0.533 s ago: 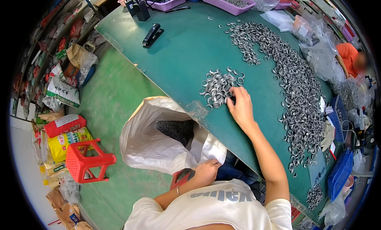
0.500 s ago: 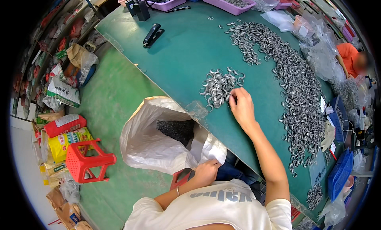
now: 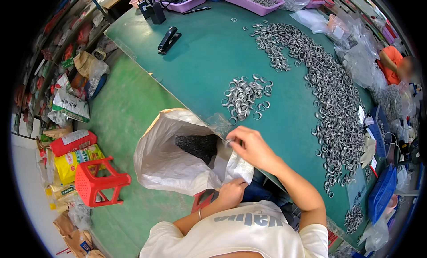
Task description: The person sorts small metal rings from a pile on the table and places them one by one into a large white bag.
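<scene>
A white woven sack [image 3: 153, 169] gapes beside the table edge, with a dark mass of small pieces [image 3: 195, 147] inside. My left hand [image 3: 232, 193] is closed on the sack's near rim. Over the rim at the table's edge, my right hand [image 3: 251, 146] pinches a grey metal ring [image 3: 228, 142] between thumb and fingertips. Beyond it on the green table [image 3: 200, 80] lies a small pile of grey metal rings [image 3: 242, 95], a few of them loose at its right side. A far larger spread of the same rings [image 3: 333, 97] curves along the right.
A black stapler [image 3: 169, 40] lies toward the far left of the table. Purple trays [image 3: 253, 4] stand at the back. On the green floor is a red stool [image 3: 95, 180] near several bags. Blue baskets [image 3: 381, 193] and a person in orange [image 3: 391, 62] are at right.
My right hand has moved from the small pile toward me and left, to the sack's mouth, carrying a ring. My left hand stays on the sack.
</scene>
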`<move>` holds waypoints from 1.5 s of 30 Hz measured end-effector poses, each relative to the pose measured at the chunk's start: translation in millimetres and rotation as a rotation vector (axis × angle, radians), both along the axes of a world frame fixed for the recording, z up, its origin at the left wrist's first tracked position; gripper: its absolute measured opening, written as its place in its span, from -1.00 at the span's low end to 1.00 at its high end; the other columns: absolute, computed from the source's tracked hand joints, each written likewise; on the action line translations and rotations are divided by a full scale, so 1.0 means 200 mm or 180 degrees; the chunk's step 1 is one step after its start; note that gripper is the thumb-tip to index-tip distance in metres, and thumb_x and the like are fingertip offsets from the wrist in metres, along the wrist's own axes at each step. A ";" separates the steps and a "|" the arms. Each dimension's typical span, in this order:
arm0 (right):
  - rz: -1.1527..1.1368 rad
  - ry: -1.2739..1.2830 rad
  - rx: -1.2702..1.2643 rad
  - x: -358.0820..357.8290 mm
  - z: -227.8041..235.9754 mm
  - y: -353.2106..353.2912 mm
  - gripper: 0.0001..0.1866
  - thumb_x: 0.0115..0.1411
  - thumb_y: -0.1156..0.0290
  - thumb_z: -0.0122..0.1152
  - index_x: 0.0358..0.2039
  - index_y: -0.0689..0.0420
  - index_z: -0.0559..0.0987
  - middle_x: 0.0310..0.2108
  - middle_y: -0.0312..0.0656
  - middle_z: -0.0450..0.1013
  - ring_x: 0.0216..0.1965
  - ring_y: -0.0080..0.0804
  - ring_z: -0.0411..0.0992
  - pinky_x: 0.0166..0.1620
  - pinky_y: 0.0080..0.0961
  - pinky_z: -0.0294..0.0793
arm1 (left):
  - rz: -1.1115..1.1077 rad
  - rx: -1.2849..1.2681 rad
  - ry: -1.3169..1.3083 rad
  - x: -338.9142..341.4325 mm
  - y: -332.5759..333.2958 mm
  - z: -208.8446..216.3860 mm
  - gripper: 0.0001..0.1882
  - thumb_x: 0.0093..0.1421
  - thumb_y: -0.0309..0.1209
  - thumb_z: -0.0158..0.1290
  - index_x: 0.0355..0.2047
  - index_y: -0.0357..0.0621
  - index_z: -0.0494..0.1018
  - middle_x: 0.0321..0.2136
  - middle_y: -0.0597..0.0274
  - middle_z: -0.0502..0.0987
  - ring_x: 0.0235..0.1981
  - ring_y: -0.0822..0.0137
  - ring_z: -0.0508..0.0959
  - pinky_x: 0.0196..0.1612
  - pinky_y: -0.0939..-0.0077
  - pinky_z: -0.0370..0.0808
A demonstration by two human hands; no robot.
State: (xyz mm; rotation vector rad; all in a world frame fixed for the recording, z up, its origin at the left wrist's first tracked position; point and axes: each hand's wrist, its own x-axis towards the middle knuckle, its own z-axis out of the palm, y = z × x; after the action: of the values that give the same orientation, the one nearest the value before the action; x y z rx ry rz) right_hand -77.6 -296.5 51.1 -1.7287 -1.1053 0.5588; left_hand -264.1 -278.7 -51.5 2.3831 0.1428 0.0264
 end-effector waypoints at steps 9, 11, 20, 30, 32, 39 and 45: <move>-0.1728 -0.1897 -0.0208 0.35 -0.20 0.10 -0.90 0.07 0.48 0.24 -0.43 0.23 0.52 -0.38 -0.12 0.41 -0.23 -0.10 0.36 -0.12 -0.23 0.35 | -0.0012 -0.0018 -0.0021 0.00 0.00 0.00 -0.78 -0.04 -0.53 0.01 -0.34 -0.12 0.56 -0.39 0.19 0.53 -0.35 0.14 0.57 -0.33 0.29 0.52; -0.1638 -0.1716 -0.0064 0.36 -0.21 0.10 -0.91 0.06 0.50 0.23 -0.43 0.23 0.52 -0.39 -0.10 0.42 -0.25 -0.10 0.37 -0.14 -0.23 0.36 | 0.0015 -0.0053 -0.0024 0.00 0.00 0.00 -0.78 -0.03 -0.52 0.01 -0.35 -0.12 0.55 -0.39 0.19 0.53 -0.35 0.13 0.57 -0.33 0.29 0.52; -0.1416 -0.1409 -0.0245 0.47 -0.20 -0.05 -0.89 0.09 0.60 0.14 -0.33 0.27 0.54 -0.36 -0.04 0.47 -0.37 -0.11 0.47 -0.27 -0.28 0.45 | -0.0051 0.0011 0.0098 0.00 0.00 -0.01 -0.78 -0.02 -0.52 0.04 -0.32 -0.11 0.56 -0.31 0.20 0.54 -0.34 0.12 0.58 -0.34 0.28 0.54; -0.1302 -0.0480 -0.0384 0.38 -0.07 -0.11 -0.88 0.07 0.59 0.17 -0.34 0.29 0.59 -0.48 -0.14 0.51 -0.50 -0.41 0.46 -0.38 -0.46 0.44 | -0.0012 -0.0009 0.0058 -0.01 0.00 -0.02 -0.80 0.00 -0.52 0.04 -0.33 -0.11 0.57 -0.30 0.21 0.56 -0.36 0.14 0.59 -0.35 0.30 0.54; -0.0817 -0.0296 -0.0325 0.26 0.02 -0.07 -0.88 0.06 0.56 0.18 -0.36 0.29 0.59 -0.49 -0.13 0.52 -0.52 -0.50 0.43 -0.41 -0.50 0.42 | -0.0026 0.0029 0.0097 -0.01 0.00 -0.02 -0.80 0.00 -0.52 0.05 -0.33 -0.11 0.57 -0.30 0.20 0.56 -0.35 0.14 0.59 -0.34 0.30 0.54; 0.0170 -0.0154 -0.0309 0.00 -0.06 0.05 -0.78 0.05 0.54 0.20 -0.25 0.29 0.54 -0.47 -0.07 0.49 -0.46 -0.23 0.49 -0.34 -0.39 0.47 | -0.0058 0.0074 -0.0118 0.01 0.00 0.00 -0.79 -0.03 -0.50 0.02 -0.34 -0.14 0.55 -0.37 0.22 0.52 -0.37 0.17 0.58 -0.39 0.32 0.53; -0.1348 -0.1083 -0.0311 0.26 -0.06 0.00 -0.77 0.07 0.50 0.21 -0.22 0.23 0.55 -0.31 -0.02 0.47 -0.29 -0.05 0.46 -0.20 -0.21 0.46 | -0.0050 0.0042 -0.0070 -0.01 0.00 -0.03 -0.80 -0.04 -0.50 0.02 -0.36 -0.14 0.54 -0.37 0.21 0.52 -0.38 0.16 0.57 -0.38 0.30 0.52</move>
State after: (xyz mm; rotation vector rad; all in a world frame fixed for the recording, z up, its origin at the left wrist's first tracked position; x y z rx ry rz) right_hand -26.3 -296.3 40.1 -2.1213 -0.9063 0.0551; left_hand -266.3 -278.6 -57.7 2.3962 0.1137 0.0462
